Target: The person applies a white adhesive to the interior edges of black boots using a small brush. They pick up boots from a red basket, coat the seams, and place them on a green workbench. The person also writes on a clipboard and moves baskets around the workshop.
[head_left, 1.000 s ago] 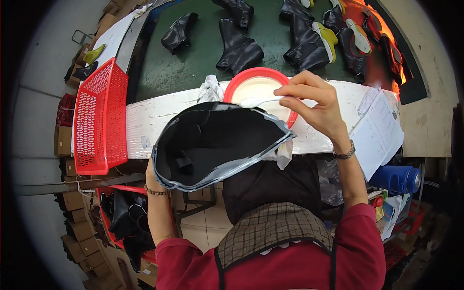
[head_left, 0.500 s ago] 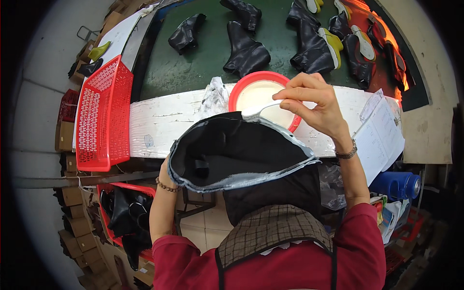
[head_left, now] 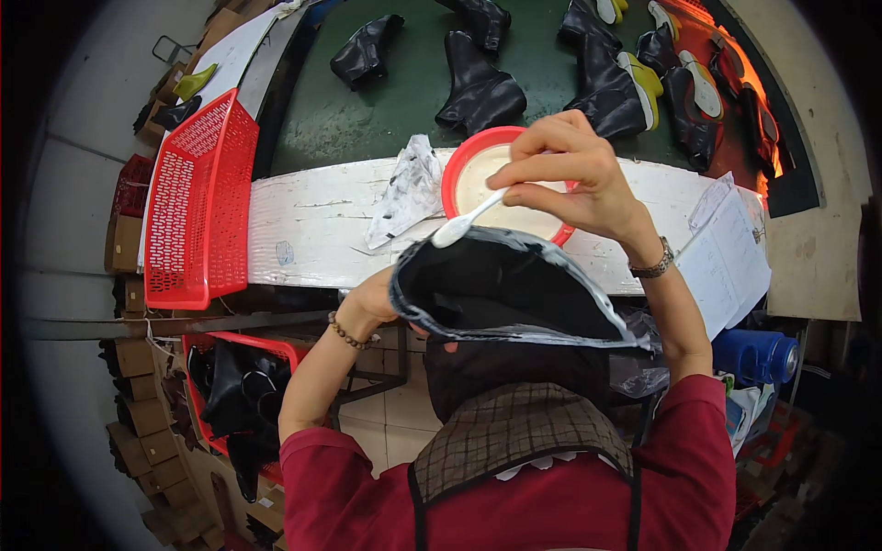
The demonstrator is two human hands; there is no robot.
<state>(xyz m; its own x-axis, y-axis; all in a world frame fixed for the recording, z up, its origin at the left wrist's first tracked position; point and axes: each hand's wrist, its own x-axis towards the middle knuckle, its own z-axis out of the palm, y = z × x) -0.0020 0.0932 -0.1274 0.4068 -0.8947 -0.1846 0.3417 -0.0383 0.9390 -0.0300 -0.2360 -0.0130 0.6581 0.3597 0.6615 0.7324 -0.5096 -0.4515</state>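
My left hand (head_left: 372,296) grips a black boot upper (head_left: 501,285) by its left side, some fingers hidden behind it. The wide opening of the upper faces up, and its rim is coated with whitish paste. Between the thumb and fingers of my right hand (head_left: 574,170) is a thin white brush (head_left: 459,225), tilted down to the left. Its broad, paste-covered head touches the far left part of the rim. Just beyond the upper stands a red bowl (head_left: 450,184) of creamy white liquid, partly hidden by my right hand.
Several black boots (head_left: 478,87), some with yellow-and-white soles, lie on a green conveyor belt (head_left: 404,119) beyond the white ledge (head_left: 322,207). A stained cloth (head_left: 404,188) sits by the bowl. Red baskets (head_left: 207,202) flank my left; papers (head_left: 721,266) and a blue jug (head_left: 749,356) are right.
The upper has moved right and turned, with my left hand now more visible. The brush head has moved left along the rim. Boots on the belt have shifted slightly to the right.
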